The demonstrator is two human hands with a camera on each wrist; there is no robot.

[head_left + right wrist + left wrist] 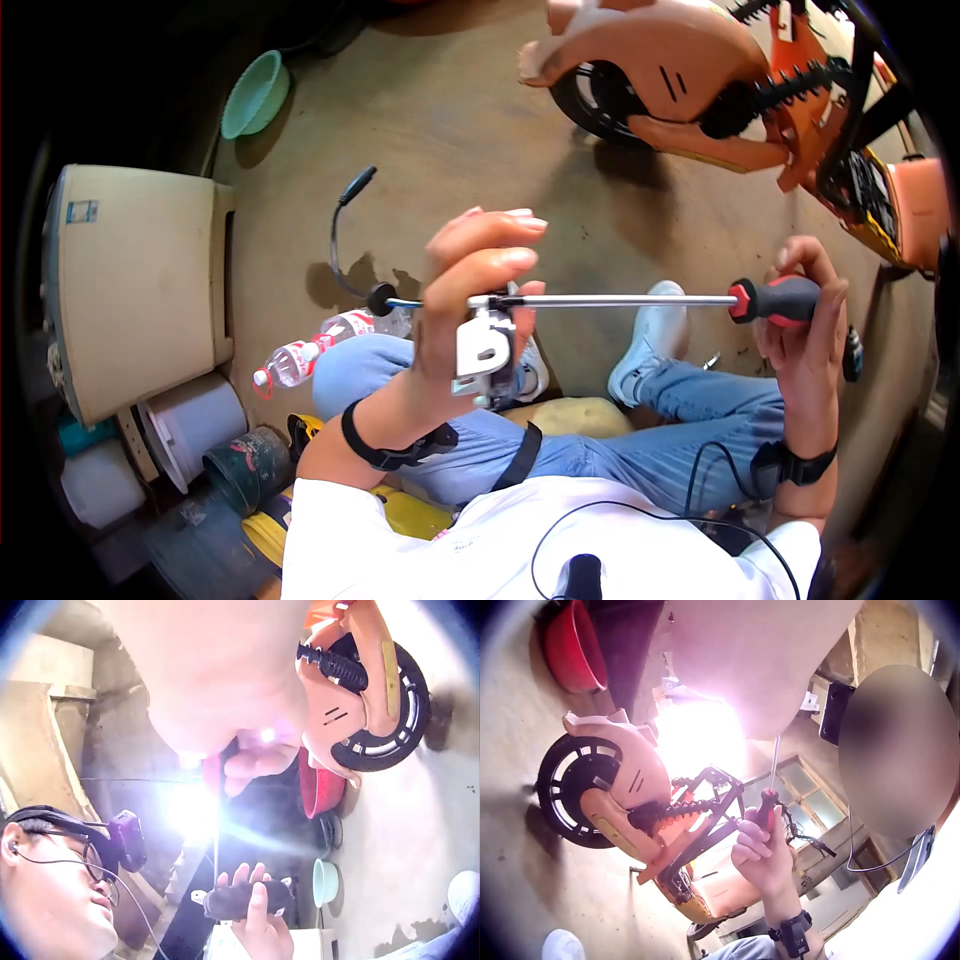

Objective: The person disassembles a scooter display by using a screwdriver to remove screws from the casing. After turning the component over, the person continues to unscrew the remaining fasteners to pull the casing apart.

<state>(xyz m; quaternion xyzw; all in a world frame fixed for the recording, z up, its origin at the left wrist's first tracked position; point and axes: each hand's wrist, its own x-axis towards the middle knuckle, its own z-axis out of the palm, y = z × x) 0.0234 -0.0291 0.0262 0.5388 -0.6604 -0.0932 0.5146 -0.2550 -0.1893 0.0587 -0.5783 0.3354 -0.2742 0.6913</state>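
Observation:
My left hand (438, 335) grips a small device (484, 352) with a white bracket on the side seen from the head. From the right wrist view, the same device is a dark oblong housing (238, 900). A short black cable (334, 240) with a plug at its end sticks out to the left of it. My right hand (808, 345) holds a screwdriver (630, 300) by its red and black handle, fingers curled round it in the left wrist view. Its long metal shaft runs level to the device, the tip overlapped by the left fingers.
An orange electric scooter (650, 70) stands at the upper right. A plastic bottle (295, 362) lies by the left knee. To the left are a beige cabinet (140, 290), a white bucket (195, 425) and a green basin (255, 95). A red tub (574, 649) sits farther off.

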